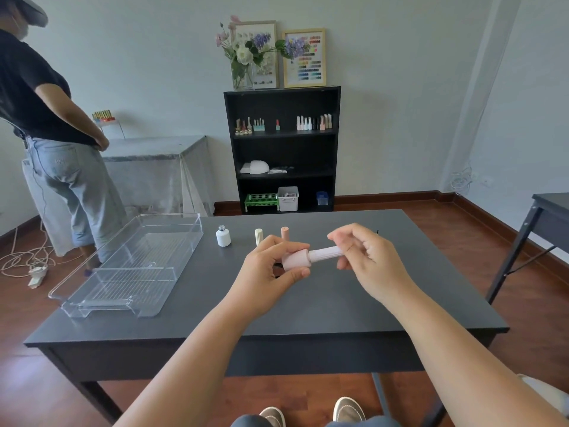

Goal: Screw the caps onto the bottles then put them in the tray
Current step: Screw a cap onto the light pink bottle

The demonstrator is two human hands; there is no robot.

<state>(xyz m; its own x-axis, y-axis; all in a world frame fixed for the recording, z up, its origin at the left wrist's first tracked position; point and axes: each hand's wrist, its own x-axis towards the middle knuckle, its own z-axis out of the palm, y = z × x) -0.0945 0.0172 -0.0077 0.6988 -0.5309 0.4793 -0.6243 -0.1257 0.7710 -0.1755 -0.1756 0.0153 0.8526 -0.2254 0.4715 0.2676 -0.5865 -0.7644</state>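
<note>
Above the middle of the dark table [308, 312], my left hand [268, 272] grips a pale pink bottle [295, 259] lying sideways. My right hand [366, 257] pinches the long pale pink cap [326, 253] that sits on the bottle's neck. A white bottle [223, 236] without a cap stands upright on the table behind my hands. A cream cap [258, 236] and a peach cap [285, 233] stand near it, partly hidden by my left hand. The clear plastic tray [92, 285] rests at the table's left side with nothing in it.
A person in a black shirt and jeans [55, 155] stands at the far left by a covered table. A black shelf [281, 149] with small bottles stands against the back wall. Another dark table [551, 211] is at the right edge. Cables lie on the floor at left.
</note>
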